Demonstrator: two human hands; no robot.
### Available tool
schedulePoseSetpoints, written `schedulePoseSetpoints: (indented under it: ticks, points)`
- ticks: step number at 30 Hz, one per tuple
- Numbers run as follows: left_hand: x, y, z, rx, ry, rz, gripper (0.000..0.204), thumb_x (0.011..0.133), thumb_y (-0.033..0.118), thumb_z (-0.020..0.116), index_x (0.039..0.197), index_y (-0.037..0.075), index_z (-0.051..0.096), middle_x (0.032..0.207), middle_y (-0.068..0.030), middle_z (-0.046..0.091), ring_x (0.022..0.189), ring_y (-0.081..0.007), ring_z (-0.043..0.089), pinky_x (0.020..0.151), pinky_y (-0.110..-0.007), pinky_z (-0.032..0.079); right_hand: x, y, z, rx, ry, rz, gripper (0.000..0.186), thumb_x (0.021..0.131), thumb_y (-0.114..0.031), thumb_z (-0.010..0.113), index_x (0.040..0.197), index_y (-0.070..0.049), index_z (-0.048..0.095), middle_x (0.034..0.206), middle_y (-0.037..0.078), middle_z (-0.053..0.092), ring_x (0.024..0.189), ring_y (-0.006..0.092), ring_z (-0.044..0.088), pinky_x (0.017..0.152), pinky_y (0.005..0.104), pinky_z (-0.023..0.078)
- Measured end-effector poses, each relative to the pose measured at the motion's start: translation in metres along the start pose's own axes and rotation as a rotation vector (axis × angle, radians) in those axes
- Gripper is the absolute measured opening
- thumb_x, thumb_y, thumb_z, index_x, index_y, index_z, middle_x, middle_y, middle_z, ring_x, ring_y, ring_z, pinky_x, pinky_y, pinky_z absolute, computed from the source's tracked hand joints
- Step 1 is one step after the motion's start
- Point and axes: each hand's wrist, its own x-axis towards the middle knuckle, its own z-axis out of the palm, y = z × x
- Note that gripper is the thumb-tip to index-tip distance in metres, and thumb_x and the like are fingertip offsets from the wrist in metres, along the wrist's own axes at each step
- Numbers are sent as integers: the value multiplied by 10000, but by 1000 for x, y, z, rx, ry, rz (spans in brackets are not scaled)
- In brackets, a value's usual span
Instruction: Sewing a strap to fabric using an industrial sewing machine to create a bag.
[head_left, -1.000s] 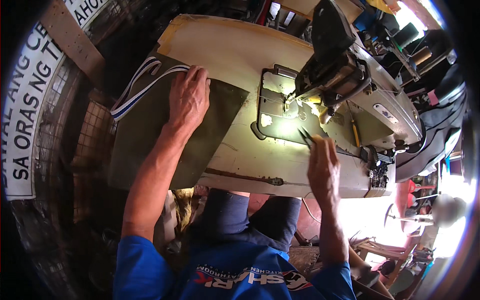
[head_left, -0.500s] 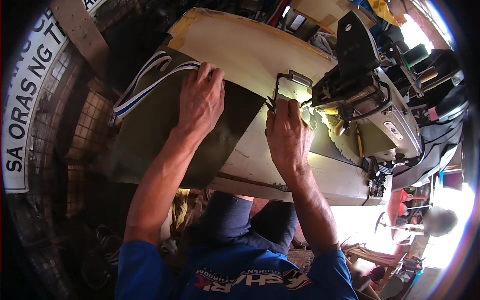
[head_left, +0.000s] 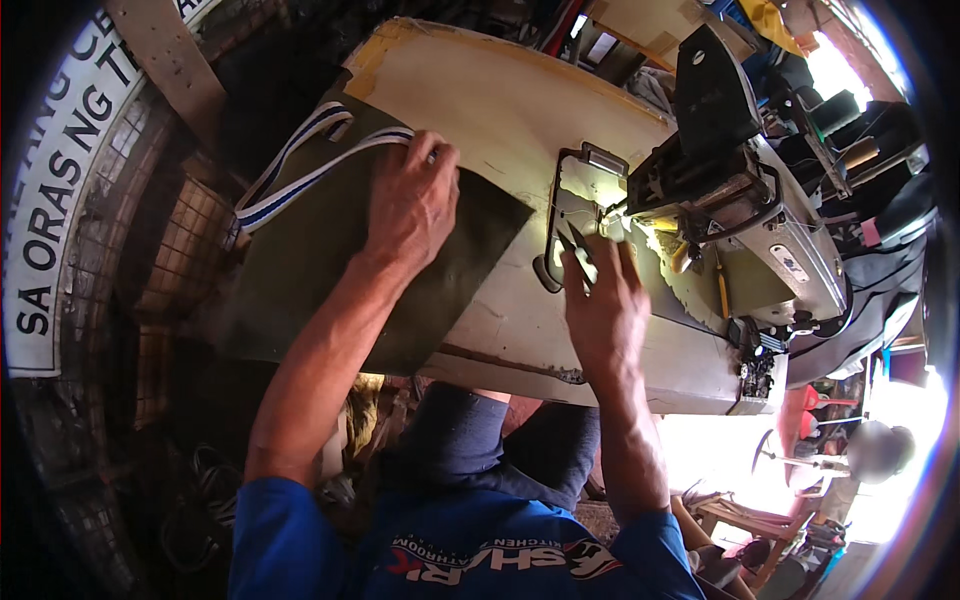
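My left hand (head_left: 415,200) is closed on the end of a white webbing strap (head_left: 300,190) with a blue stripe, over the top edge of a dark olive fabric sheet (head_left: 340,280). The strap loops out to the left of that hand. Small dark thread snips (head_left: 574,240) sit in my right hand (head_left: 608,305), blades pointing up and apart. That hand is to the right of the fabric's pointed corner, just below the lit needle area of a sewing machine (head_left: 720,185). Part of the snips is hidden by my fingers.
The sewing machine stands on a worn pale table (head_left: 500,90) with a frayed front edge. A yellow-handled tool (head_left: 721,287) lies beside the machine. Dark cloth (head_left: 890,250) hangs behind it at the right. A wire grid wall and a sign (head_left: 60,200) are on the left.
My right hand has moved right and down with the snips, away from the fabric's corner. My left hand, the strap and the fabric have shifted slightly right.
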Motion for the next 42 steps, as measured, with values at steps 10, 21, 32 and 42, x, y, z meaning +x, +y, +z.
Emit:
schedulePoseSetpoints:
  ticks: [10, 21, 32, 42]
  points:
    - [-96, 183, 7, -166, -295, 136, 278, 815, 188, 620, 1029, 15, 657, 1202, -176, 549, 1065, -348, 554, 978, -507, 418, -13, 8, -65, 484, -199, 163, 306, 830, -156, 759, 1070, 5, 658, 960, 161, 686, 783, 275, 672, 712, 371, 526]
    - [-166, 249, -45, -651, -466, 296, 482, 885, 107, 606, 1281, -144, 494, 1290, -342, 507, 1229, -503, 490, 1073, -557, 377, 11, 47, 14, 233, -115, 187, 476, 901, -445, 687, 1117, -22, 649, 854, 186, 686, 771, 328, 681, 733, 413, 525]
    - [18, 46, -73, -836, -616, -111, 229, 961, 30, 555, 1181, 18, 617, 1074, -74, 652, 961, -143, 621, 823, -304, 528, -63, 10, -7, 128, -233, -244, 396, 764, -194, 755, 1104, -78, 589, 885, 71, 565, 749, 260, 661, 582, 385, 544]
    - [49, 97, 4, -278, -1056, 588, 354, 725, 181, 712, 1022, 26, 599, 993, -130, 602, 1010, -300, 533, 982, -431, 384, -70, 16, 1, 102, 0, -429, 409, 728, -75, 713, 1126, -55, 620, 766, 48, 503, 622, 184, 601, 498, 332, 487]
